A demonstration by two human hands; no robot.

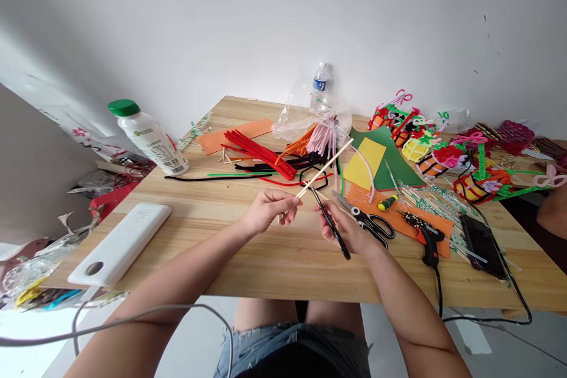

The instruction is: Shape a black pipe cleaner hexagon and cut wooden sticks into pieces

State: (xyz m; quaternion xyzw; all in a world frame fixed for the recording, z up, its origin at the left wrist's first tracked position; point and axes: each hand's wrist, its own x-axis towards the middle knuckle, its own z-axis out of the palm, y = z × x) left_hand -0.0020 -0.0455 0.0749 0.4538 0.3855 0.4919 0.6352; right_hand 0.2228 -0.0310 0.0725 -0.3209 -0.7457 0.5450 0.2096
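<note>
My left hand (275, 211) is closed with a pinch around thin wooden sticks (330, 162), which look like chopsticks and point up and to the right. My right hand (343, 229) grips a black-handled cutting tool (330, 224). The tool's tip is close to the sticks, just beyond my left fingertips; whether it touches them I cannot tell. Just right of my right hand lies a pair of black scissors (376, 225) on orange paper. Red pipe cleaners (261, 153) are bundled beyond my hands.
A glue gun (427, 239) and a phone (482, 245) lie at right, near several pipe-cleaner crafts (443, 160). Green paper (394, 159) and yellow paper (365, 162) overlap behind. A white power bank (120, 243), a white bottle (153, 139) and a clear bottle (319, 87) are also here.
</note>
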